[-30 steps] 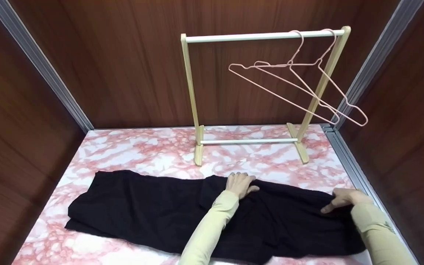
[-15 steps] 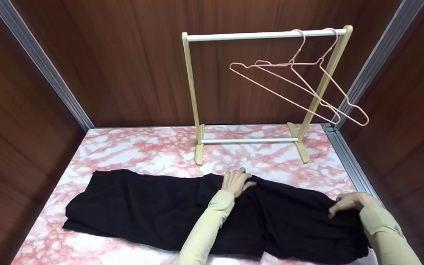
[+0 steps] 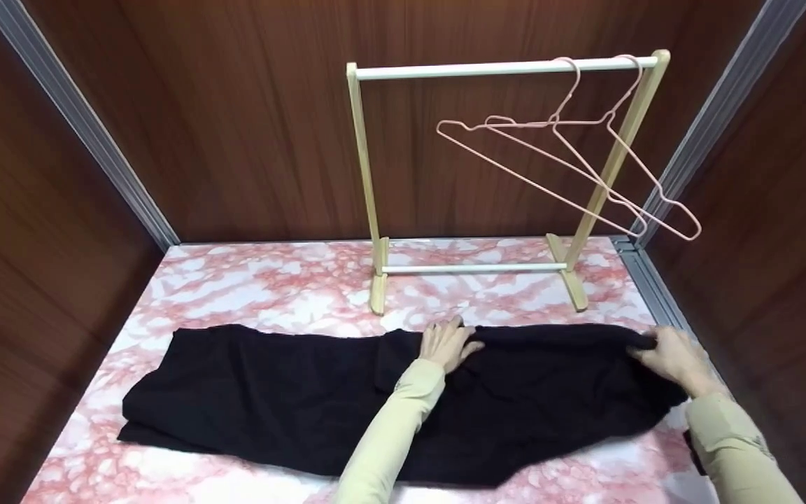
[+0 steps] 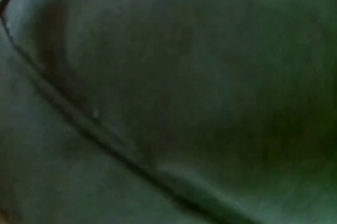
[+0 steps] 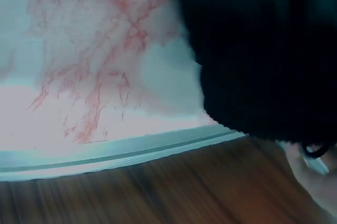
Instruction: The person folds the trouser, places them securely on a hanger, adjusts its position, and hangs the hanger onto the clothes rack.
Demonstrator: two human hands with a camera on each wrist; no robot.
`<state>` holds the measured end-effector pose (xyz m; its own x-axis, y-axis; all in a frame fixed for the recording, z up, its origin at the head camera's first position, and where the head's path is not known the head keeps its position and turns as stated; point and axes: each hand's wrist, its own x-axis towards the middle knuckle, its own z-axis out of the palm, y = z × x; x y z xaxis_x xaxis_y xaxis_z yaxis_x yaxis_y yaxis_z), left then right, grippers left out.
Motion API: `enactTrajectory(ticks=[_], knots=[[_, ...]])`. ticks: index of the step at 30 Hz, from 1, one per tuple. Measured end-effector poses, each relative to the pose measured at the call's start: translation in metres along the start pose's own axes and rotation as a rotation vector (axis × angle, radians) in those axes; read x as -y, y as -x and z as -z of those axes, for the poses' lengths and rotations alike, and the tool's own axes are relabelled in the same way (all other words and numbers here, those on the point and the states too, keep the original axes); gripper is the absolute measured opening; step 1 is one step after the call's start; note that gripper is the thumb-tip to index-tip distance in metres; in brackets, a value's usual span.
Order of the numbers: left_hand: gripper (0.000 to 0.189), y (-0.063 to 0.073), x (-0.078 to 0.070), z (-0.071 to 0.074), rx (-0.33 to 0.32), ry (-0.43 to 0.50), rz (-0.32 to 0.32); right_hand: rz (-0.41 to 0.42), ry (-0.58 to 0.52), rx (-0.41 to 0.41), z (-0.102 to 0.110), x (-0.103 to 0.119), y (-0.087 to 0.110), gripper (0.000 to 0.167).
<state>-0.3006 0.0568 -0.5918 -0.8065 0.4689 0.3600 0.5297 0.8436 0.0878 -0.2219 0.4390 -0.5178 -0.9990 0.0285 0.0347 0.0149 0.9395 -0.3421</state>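
Note:
A long black garment (image 3: 305, 399) lies spread sideways across the table in the head view; its exact kind is hard to tell. My left hand (image 3: 445, 345) rests on its far edge near the middle, thumb spread to the right. At the right end, my right hand (image 3: 674, 357) grips the cloth, and that end is partly raised. Dark, blurred cloth (image 4: 184, 77) with a diagonal seam fills the left wrist view. In the right wrist view, black fabric (image 5: 258, 50) hangs beside a small visible part of the right hand (image 5: 310, 182).
Behind the garment stands a small wooden rack (image 3: 378, 275) with a white top rail (image 3: 459, 71). Pink hangers (image 3: 536, 180) hang at its right side. Brown wood-grain panels (image 3: 270, 140) enclose the pink-and-white marbled table (image 3: 249, 283), and a metal rail (image 3: 658, 294) runs along its right edge.
My right hand has first come nearer and then moved away toward the table's back, bringing the garment's right end with it. The left hand stays nearly in place.

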Motion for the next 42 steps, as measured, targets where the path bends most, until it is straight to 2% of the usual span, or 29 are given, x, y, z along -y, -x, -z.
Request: enactTrajectory(ticks=[2, 4, 6, 10, 12, 14, 18, 20, 23, 25, 27, 31, 33, 34, 36, 37, 40, 42], knots=[[0.036, -0.002, -0.002, 0.000, 0.066, -0.038, 0.031, -0.017, 0.061, -0.048, -0.006, 0.002, 0.000, 0.035], [0.033, -0.005, -0.003, -0.001, 0.087, -0.089, 0.019, -0.025, 0.062, -0.063, -0.014, 0.002, 0.001, 0.042], [0.030, -0.007, -0.004, -0.001, 0.076, -0.130, -0.024, -0.055, 0.010, -0.063, -0.018, -0.002, 0.003, 0.049], [0.025, -0.007, -0.005, 0.001, 0.025, -0.124, -0.116, -0.135, -0.153, -0.042, -0.016, -0.017, 0.010, 0.066], [0.023, -0.005, -0.004, 0.002, 0.014, -0.109, -0.135, -0.162, -0.237, 0.017, -0.012, -0.027, 0.015, 0.073], [0.021, -0.004, -0.005, 0.003, 0.009, -0.102, -0.137, -0.187, -0.285, 0.120, -0.008, -0.036, 0.020, 0.079], [0.020, -0.005, -0.006, 0.003, 0.000, -0.099, -0.118, -0.203, -0.313, 0.321, -0.004, -0.048, 0.028, 0.080], [0.021, -0.005, -0.007, 0.003, 0.002, -0.100, -0.097, -0.198, -0.333, 0.385, -0.004, -0.051, 0.031, 0.076], [0.022, -0.006, -0.009, 0.004, 0.017, -0.080, -0.062, -0.213, -0.453, 0.417, -0.006, -0.052, 0.038, 0.057], [0.022, -0.007, -0.010, 0.006, 0.037, -0.067, -0.045, -0.237, -0.571, 0.398, -0.006, -0.051, 0.042, 0.041], [0.022, -0.007, -0.011, 0.007, 0.063, -0.047, -0.038, -0.264, -0.710, 0.337, -0.008, -0.049, 0.046, 0.030], [0.023, -0.008, -0.013, 0.009, 0.109, -0.003, -0.033, -0.292, -1.042, 0.159, -0.009, -0.042, 0.049, 0.027], [0.024, -0.009, -0.014, 0.011, 0.121, 0.014, -0.026, -0.301, -1.158, 0.086, -0.007, -0.038, 0.048, 0.026], [0.024, -0.010, -0.015, 0.011, 0.133, 0.020, -0.018, -0.303, -1.154, 0.064, -0.006, -0.038, 0.048, 0.026], [0.026, -0.011, -0.016, 0.014, 0.162, 0.021, 0.000, -0.316, -1.030, 0.047, -0.003, -0.040, 0.048, 0.029], [0.028, -0.012, -0.017, 0.015, 0.183, 0.021, 0.013, -0.318, -0.922, 0.049, -0.002, -0.042, 0.049, 0.031], [0.037, -0.013, -0.021, 0.017, 0.258, 0.005, 0.054, -0.277, -0.483, 0.048, -0.003, -0.050, 0.052, 0.046], [0.041, -0.013, -0.023, 0.019, 0.293, -0.032, 0.061, -0.219, -0.284, 0.044, -0.009, -0.054, 0.055, 0.056]])
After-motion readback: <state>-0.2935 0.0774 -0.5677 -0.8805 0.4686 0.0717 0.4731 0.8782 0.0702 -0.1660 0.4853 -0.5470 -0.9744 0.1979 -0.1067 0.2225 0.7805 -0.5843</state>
